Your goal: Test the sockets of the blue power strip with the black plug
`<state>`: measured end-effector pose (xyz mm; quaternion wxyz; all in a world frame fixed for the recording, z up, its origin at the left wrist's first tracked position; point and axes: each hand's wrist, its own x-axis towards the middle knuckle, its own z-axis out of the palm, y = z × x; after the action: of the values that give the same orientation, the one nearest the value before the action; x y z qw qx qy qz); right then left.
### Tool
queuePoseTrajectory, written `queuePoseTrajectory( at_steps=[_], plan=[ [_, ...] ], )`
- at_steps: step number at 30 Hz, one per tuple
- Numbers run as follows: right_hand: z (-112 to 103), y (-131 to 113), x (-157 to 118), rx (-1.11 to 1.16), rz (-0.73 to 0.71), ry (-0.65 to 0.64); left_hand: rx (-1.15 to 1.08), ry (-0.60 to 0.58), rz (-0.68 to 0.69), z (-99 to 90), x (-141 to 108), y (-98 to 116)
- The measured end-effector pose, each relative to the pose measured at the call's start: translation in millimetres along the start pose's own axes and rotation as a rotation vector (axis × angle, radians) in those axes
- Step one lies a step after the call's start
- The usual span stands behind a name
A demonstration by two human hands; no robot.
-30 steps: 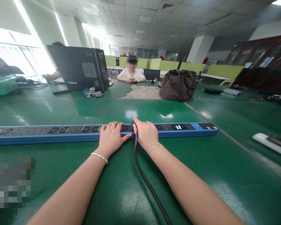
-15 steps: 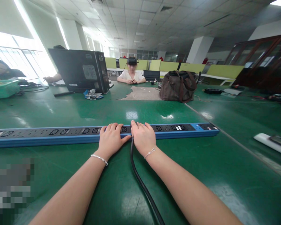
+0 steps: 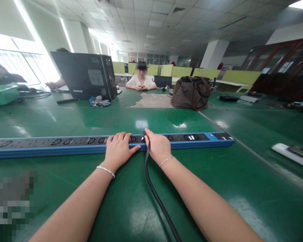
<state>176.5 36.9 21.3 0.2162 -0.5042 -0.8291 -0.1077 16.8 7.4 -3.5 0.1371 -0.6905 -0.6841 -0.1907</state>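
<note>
A long blue and black power strip (image 3: 78, 149) with rows of sockets lies across the green table. My left hand (image 3: 119, 146) rests over the strip near its middle, fingers over the far edge and thumb spread along the near side. Just to the right, my right hand (image 3: 157, 144) is closed on a black plug (image 3: 143, 135) above the strip's sockets. Whether the plug's pins touch a socket cannot be seen. From the plug a thick black cable (image 3: 154, 191) hangs down toward the near table edge, between my forearms.
Farther back stand a black computer case (image 3: 87, 75), blue-grey gloves (image 3: 100, 101) and a brown bag (image 3: 190, 93). A person (image 3: 141, 79) sits across the table. A green basket (image 3: 3, 95) is at left, a white bar-shaped object (image 3: 291, 156) at right.
My right hand has shifted slightly right and tilted, and the plug now shows beside its fingertips. The cable's upper part moved right with it. My left hand stays on the strip.
</note>
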Motion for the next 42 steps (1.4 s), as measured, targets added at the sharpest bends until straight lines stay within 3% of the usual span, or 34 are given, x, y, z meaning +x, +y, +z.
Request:
queuePoseTrajectory(
  at_steps=[4,12,19,26,37,42],
  plan=[
    [-3.7,-15.2,-1.0,-0.073,-0.102,-0.012,0.002,0.013,0.009,2.0,-0.5,-0.8],
    [-6.6,-26.1,-4.6,-0.103,-0.058,-0.04,0.007,0.04,0.023,4.0,-1.1,-1.4],
    [-7.6,-21.3,-2.4,-0.096,-0.067,-0.051,0.016,0.051,0.025,3.3,-1.5,-1.5],
    [-7.1,-9.2,-1.8,-0.031,0.125,-0.052,0.01,0.039,0.027,4.0,-0.4,-2.4],
    [-5.7,-10.0,-3.8,0.008,0.19,-0.045,0.0,0.05,0.032,4.6,-0.5,-2.5],
    [-6.0,-8.6,-2.3,-0.026,0.15,-0.055,-0.006,0.058,0.033,5.1,-0.2,-2.9]
  ],
)
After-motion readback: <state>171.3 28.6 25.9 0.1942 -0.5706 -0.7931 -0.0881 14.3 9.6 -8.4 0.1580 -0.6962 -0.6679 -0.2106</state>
